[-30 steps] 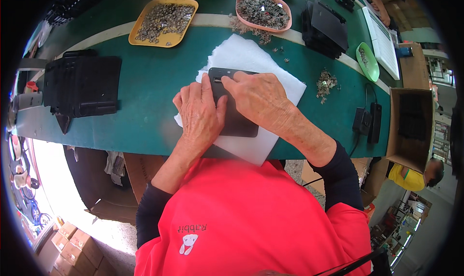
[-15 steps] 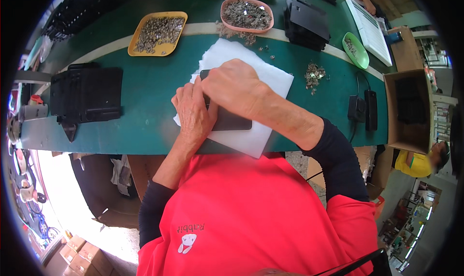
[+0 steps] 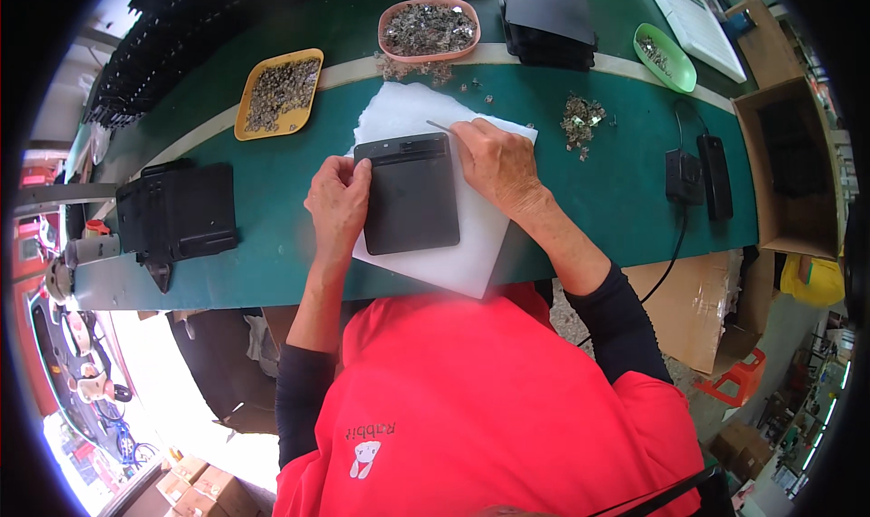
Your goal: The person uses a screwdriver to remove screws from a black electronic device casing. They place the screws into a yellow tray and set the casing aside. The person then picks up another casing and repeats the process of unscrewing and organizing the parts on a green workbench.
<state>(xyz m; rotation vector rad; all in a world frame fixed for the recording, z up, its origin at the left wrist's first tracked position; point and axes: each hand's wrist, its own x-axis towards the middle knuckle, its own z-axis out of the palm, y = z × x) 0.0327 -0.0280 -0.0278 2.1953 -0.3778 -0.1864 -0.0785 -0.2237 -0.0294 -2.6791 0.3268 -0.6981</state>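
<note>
A flat black plastic panel [image 3: 412,204] with a slotted strip along its far end lies on a white foam sheet [image 3: 494,259]. My left hand [image 3: 337,200] is closed on the panel's left edge, thumb on top. Just off the panel's far right corner, my right hand [image 3: 500,165] pinches a thin grey metal tool [image 3: 438,126]. The tool's narrow end points left over the foam; its other end is hidden in my fingers, so its exact kind does not show.
Beyond the foam stand a yellow tray [image 3: 314,62], a pink tray [image 3: 474,44] and a green bowl [image 3: 684,75] of small metal parts. Loose parts [image 3: 580,121] lie to the right. Black panels [image 3: 548,19] are stacked behind; a black plastic assembly [image 3: 186,211] sits left, a power adapter [image 3: 684,177] right.
My right hand has moved right, off the panel, uncovering its slotted end and the thin tool. My left hand has shifted slightly left and down, still at the panel's left edge.
</note>
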